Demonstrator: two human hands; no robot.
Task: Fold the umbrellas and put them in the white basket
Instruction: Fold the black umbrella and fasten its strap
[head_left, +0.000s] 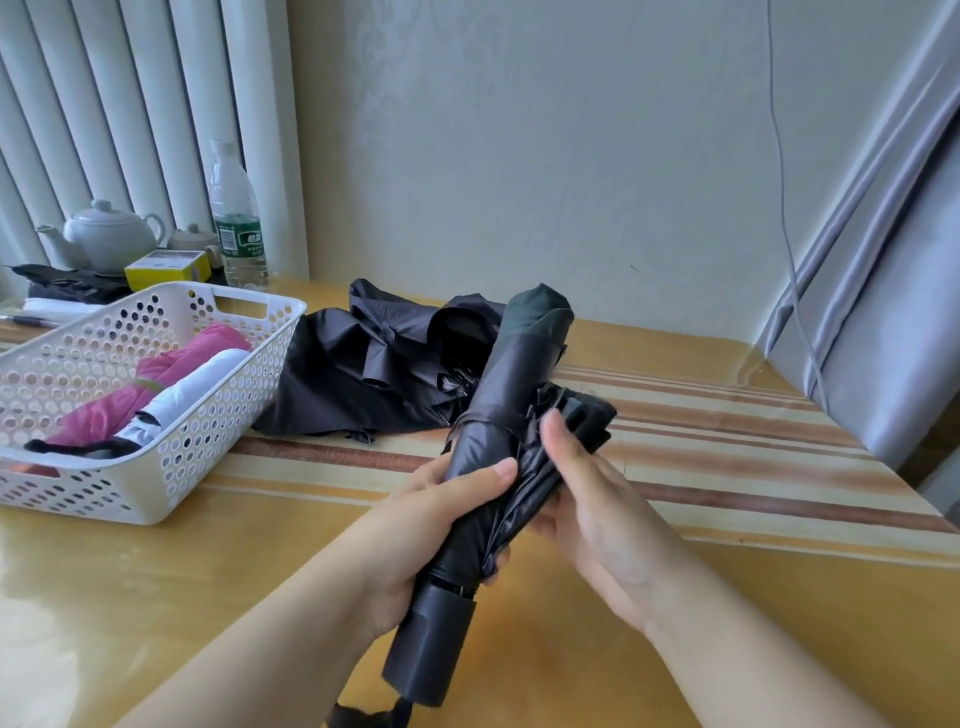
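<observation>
1. A rolled black umbrella (483, 467) is held above the yellow-brown surface (156, 597), tilted with its handle (428, 644) toward the camera and its dark green tip end (537, 312) pointing away and slightly right.
2. The left hand (431, 530) grips the umbrella just above the handle; its fingers are curled under the canopy and the thumb (488, 475) lies across the top of the fabric.
3. The right hand (582, 499) is on the umbrella's right side, its fingers (558, 441) curled onto the loose pleated fabric and the strap end near the middle of the roll, pressing the folds against the shaft.
4. The umbrella runs between the two hands, touching both; the handle sticks out below the left hand, uncovered.
5. A second black umbrella (374, 374) lies unfolded and crumpled on the surface behind the held one, just right of the white basket (171, 467).
6. The white basket sits at the left on the surface and holds a folded pink umbrella (156, 384) and a folded white umbrella (192, 389) side by side, touching.
7. Behind the basket stand a white teapot (104, 234), a yellow box (166, 267) and a clear water bottle (236, 218).
8. A grey curtain (883, 312) hangs at the right edge.
</observation>
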